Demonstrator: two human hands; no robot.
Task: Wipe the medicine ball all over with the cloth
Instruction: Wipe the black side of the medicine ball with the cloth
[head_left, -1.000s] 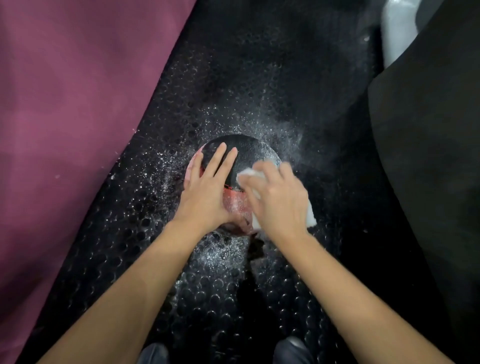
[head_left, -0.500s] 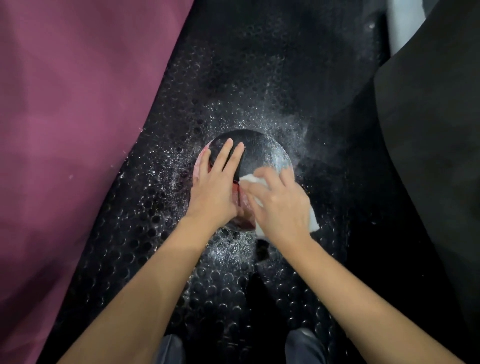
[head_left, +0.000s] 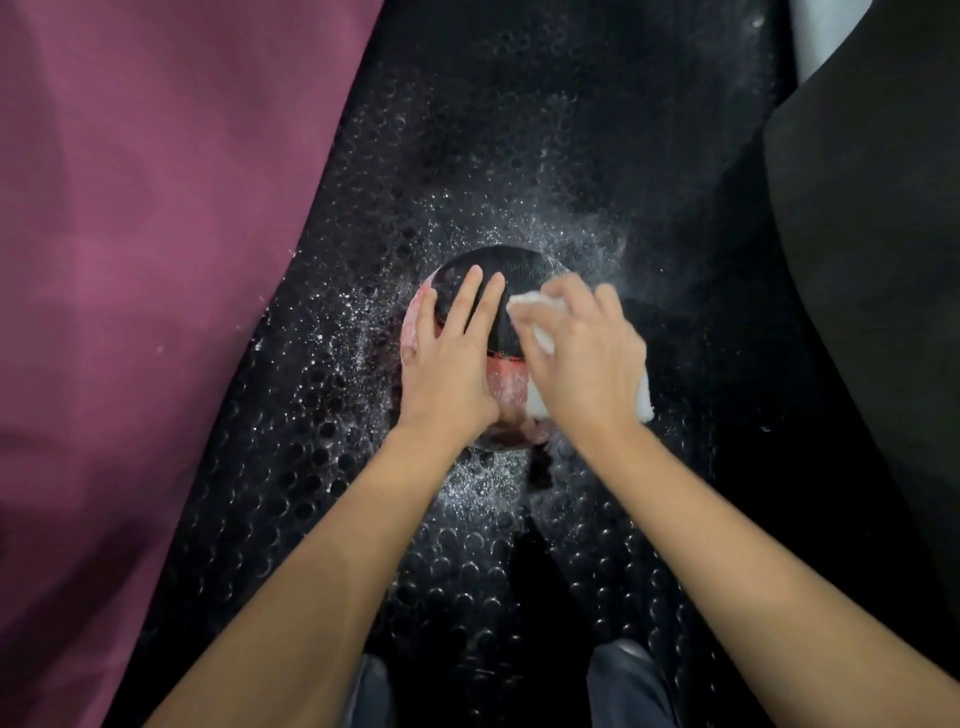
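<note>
A black and red medicine ball (head_left: 511, 275) sits on the studded black floor mat, dusted with white powder. My left hand (head_left: 452, 358) lies flat on the ball's left side with straight fingers spread over the top. My right hand (head_left: 582, 358) presses a white cloth (head_left: 537, 312) against the ball's right side, fingers curled over it. A corner of the cloth sticks out below my right wrist. Most of the ball's near half is hidden under both hands.
The black mat (head_left: 519, 130) with round studs carries white powder scattered round the ball. A maroon mat (head_left: 145, 234) lies at the left. A dark padded surface (head_left: 872, 234) rises at the right. My knees (head_left: 628, 686) show at the bottom edge.
My right hand has slid the cloth from the ball's near middle out toward its upper right side. My left hand stays planted on the left side.
</note>
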